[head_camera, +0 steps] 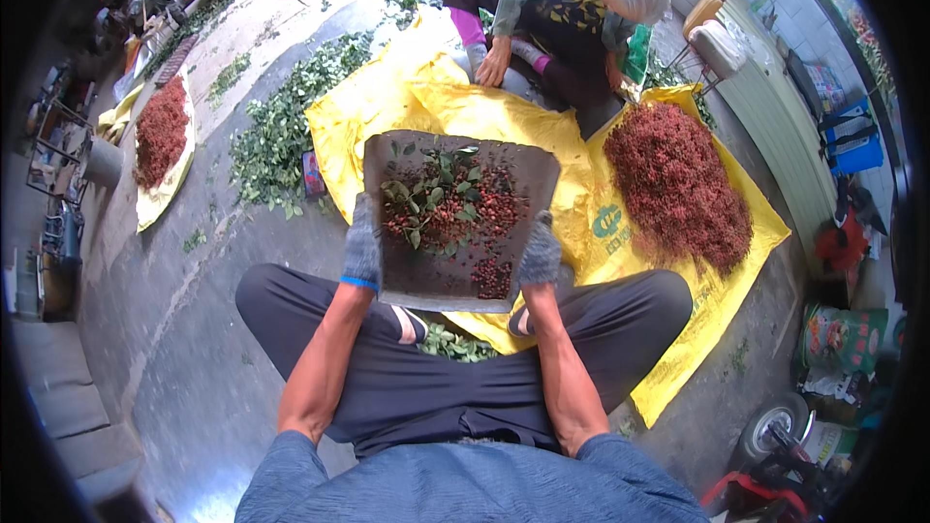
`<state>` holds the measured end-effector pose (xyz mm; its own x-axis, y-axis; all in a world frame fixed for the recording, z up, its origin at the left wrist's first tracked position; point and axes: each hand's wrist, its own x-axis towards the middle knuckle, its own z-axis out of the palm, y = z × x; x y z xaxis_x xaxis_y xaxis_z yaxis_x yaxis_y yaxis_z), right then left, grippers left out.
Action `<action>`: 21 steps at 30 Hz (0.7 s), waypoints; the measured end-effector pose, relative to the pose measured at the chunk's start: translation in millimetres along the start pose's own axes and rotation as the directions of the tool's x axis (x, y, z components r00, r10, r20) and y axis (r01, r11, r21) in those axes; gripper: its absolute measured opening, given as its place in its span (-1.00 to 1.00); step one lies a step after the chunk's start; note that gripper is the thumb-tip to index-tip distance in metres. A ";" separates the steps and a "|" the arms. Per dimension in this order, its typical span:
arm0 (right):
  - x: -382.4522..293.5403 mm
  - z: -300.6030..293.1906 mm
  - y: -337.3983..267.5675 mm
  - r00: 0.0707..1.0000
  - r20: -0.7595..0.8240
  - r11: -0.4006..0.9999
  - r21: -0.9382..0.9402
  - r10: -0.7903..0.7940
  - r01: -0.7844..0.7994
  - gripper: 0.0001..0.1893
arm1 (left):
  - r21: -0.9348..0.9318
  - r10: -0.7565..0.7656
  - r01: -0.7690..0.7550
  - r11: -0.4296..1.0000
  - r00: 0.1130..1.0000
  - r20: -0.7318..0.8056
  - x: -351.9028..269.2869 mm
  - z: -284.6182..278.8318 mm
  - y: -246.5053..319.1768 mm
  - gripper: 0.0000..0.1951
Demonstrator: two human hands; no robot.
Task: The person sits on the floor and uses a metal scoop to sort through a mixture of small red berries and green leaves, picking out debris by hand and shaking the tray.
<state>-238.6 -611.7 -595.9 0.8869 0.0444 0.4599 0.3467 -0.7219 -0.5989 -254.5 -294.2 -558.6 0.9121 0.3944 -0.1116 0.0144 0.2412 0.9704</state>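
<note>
A dark, flat-bottomed scoop-like tray (429, 276) is held up in front of me, over my lower legs. My left hand (362, 245), in a grey knit glove with a blue cuff edge, grips its left side. The right side is gripped by my right hand (540, 250), gloved in grey too. Small red berries (501, 211) lie loose across the tray, some gathered near its lower right corner. A green leafy sprig (439, 192) rests on top of them. My thumbs lie along the tray's sides; the fingers beneath are hidden.
Yellow woven sacking (385, 105) covers the floor ahead, bearing a heap of red berry clusters (679, 181) at right. Another person (559, 14) sits opposite, bent forward. Cut leafy branches (290, 123) lie at left. A wheel (774, 425) stands at lower right.
</note>
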 end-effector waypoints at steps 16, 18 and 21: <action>-2.3 36.5 24.6 0.886 0.417 0.976 -0.156 0.204 -0.152 -0.55 | -0.354 -0.456 0.406 0.843 0.887 -0.070 3.3 -0.4 -60.8 -0.35; 8.1 35.1 -0.9 0.886 0.415 0.977 -0.139 0.206 -0.162 -0.53 | -0.229 -0.406 0.370 0.900 0.903 -0.137 4.4 -20.9 -46.2 -0.36; 7.0 21.6 6.6 0.945 0.280 0.964 -0.247 0.168 -0.098 -0.49 | 0.030 -0.162 0.167 0.986 0.978 -0.132 3.1 12.1 -0.2 -0.46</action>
<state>-223.5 -601.2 -610.8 0.9819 0.1140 0.1510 0.1719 -0.8710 -0.4602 -246.8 -303.8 -556.6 0.8354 0.4641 -0.2944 0.1786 0.2773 0.9440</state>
